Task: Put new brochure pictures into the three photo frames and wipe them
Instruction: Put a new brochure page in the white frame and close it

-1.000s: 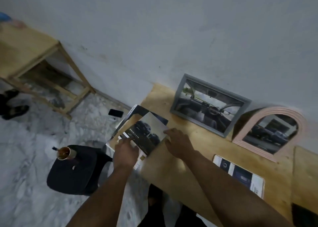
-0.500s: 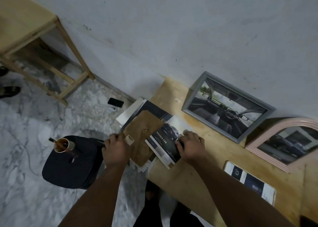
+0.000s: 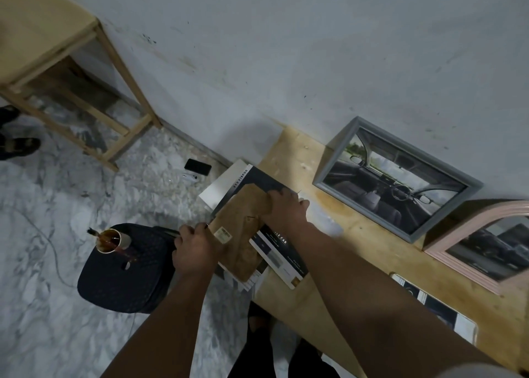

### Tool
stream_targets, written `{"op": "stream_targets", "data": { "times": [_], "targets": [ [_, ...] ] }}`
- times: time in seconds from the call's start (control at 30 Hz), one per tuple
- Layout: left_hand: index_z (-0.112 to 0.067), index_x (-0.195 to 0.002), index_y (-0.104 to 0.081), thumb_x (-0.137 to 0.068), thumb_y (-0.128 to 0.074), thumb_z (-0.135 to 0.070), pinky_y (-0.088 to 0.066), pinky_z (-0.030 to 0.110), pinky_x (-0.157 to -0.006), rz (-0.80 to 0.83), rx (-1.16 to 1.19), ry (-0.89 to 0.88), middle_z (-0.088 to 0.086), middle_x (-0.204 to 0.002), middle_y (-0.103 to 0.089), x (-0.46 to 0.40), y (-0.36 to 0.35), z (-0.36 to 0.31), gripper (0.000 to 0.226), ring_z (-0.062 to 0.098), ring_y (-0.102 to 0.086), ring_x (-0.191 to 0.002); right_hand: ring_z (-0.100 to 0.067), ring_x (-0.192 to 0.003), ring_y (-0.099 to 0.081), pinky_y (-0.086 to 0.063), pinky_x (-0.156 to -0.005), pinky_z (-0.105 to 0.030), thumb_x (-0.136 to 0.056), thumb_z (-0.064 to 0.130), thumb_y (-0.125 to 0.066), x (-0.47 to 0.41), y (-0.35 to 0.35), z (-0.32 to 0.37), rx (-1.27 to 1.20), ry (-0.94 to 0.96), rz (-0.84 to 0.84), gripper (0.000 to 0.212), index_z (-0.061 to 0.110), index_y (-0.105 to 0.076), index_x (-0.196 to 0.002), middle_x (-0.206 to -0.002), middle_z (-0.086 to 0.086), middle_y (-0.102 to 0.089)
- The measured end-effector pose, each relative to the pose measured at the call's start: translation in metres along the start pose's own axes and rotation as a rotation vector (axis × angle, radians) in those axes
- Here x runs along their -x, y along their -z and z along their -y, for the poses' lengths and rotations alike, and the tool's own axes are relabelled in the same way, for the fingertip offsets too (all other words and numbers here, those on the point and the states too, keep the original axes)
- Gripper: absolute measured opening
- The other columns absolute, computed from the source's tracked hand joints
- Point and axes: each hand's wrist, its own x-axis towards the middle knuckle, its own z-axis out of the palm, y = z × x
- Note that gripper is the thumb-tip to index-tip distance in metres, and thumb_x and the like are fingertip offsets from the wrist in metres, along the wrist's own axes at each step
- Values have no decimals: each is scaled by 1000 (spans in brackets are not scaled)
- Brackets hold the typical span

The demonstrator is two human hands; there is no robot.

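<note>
A brown backing board [image 3: 243,225] of a photo frame lies face down over a stack of car brochures [image 3: 229,185] at the left end of the wooden table [image 3: 357,263]. My left hand [image 3: 196,248] grips the board's left edge. My right hand [image 3: 286,208] curls over its far right corner. A loose brochure page [image 3: 279,258] reading "DOUBLE CAB" lies under my right forearm. A grey rectangular frame [image 3: 398,180] with a car-interior picture and a pink arched frame [image 3: 483,243] with a car picture lean against the wall.
Another brochure [image 3: 440,311] lies flat on the table at the right. A dark stool [image 3: 123,268] with a cup [image 3: 110,240] of brown liquid stands left of the table. A phone [image 3: 198,167] lies on the marble floor. A wooden side table [image 3: 51,62] stands at far left.
The brown backing board has come out on top of the brochures. My right hand slid the "DOUBLE CAB" page off to the right, then reached up to the board's far corner. My left hand stayed at its left edge.
</note>
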Motion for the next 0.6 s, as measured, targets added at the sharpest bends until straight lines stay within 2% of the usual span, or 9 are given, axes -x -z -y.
{"op": "stream_targets", "data": {
  "times": [0.13,0.27,0.37,0.47,0.53,0.6],
  "targets": [
    [-22,-132,-57,-73,-73,-72,-44,51,-96,-50,-24,-30,13,-133,-47,1,2,3,79,39,-49,-124,-27,-125,-43,-29,-97,-48,-88,26,-52,-5,5,0,-98,-51,-29,55,40,-49,-142,-129,-4,-48],
    [-23,-130,-60,-73,-66,-79,-41,53,-96,-109,-56,-77,13,-131,-51,2,-1,11,80,40,-49,-121,-20,-116,-53,-25,-96,-48,-84,18,-50,-10,11,2,-325,-39,-59,48,41,-61,-126,-120,6,-59],
    [-26,-123,-63,-70,-65,-80,-40,53,-93,-173,-43,-104,10,-126,-55,4,-2,15,76,39,-51,-117,-13,-111,-59,-28,-104,-51,-80,16,-51,-12,14,7,-502,16,-53,41,41,-61,-111,-111,16,-65],
    [-22,-118,-63,-81,-77,-56,-40,53,-90,-221,82,-122,9,-120,-58,7,4,16,52,38,-55,-112,-13,-110,-60,-37,-107,-55,-77,24,-54,-14,21,11,-609,81,-69,35,46,-56,-104,-106,18,-61],
    [-23,-112,-60,-90,-71,-38,-44,47,-84,-218,214,-132,5,-110,-63,6,11,17,29,33,-63,-101,-13,-113,-59,-31,-110,-54,-82,27,-56,-10,29,14,-563,105,-70,32,42,-57,-110,-110,16,-63],
    [-24,-106,-58,-95,-62,-29,-52,43,-76,-217,353,-124,3,-100,-69,5,16,17,13,30,-67,-88,-12,-114,-57,-20,-110,-53,-88,26,-57,-5,37,16,-473,114,-102,32,37,-59,-118,-118,13,-67]
  ]
}}
